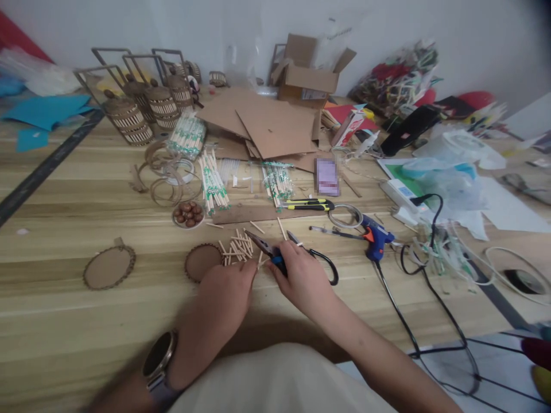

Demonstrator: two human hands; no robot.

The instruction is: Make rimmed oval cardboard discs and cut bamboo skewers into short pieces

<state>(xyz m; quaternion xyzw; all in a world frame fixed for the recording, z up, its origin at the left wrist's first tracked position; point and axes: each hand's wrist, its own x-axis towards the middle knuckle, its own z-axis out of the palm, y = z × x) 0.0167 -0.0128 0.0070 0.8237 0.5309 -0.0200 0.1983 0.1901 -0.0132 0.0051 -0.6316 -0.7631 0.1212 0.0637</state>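
Note:
My right hand (303, 275) is closed round the blue handles of a pair of pliers (261, 243), whose dark jaws point up and left. My left hand (230, 287) is pinched close by on the left, with a short wooden stick (260, 260) at its fingertips. Just beyond the hands lies a loose heap of short sticks (237, 248). Partly behind my left hand is a round cardboard disc (202, 263) with a ridged rim. Black-handled scissors (330, 267) lie beside my right hand, partly covered by it.
Another cardboard disc (109, 268) lies at left. A bowl of brown beads (188, 214), bundled sticks (213, 182), a yellow-black cutter (310, 204) and cardboard sheets (275, 126) are farther back. At right, a blue glue gun (376, 238) trails a black cable. Small lidded barrels (129, 120) stand back left.

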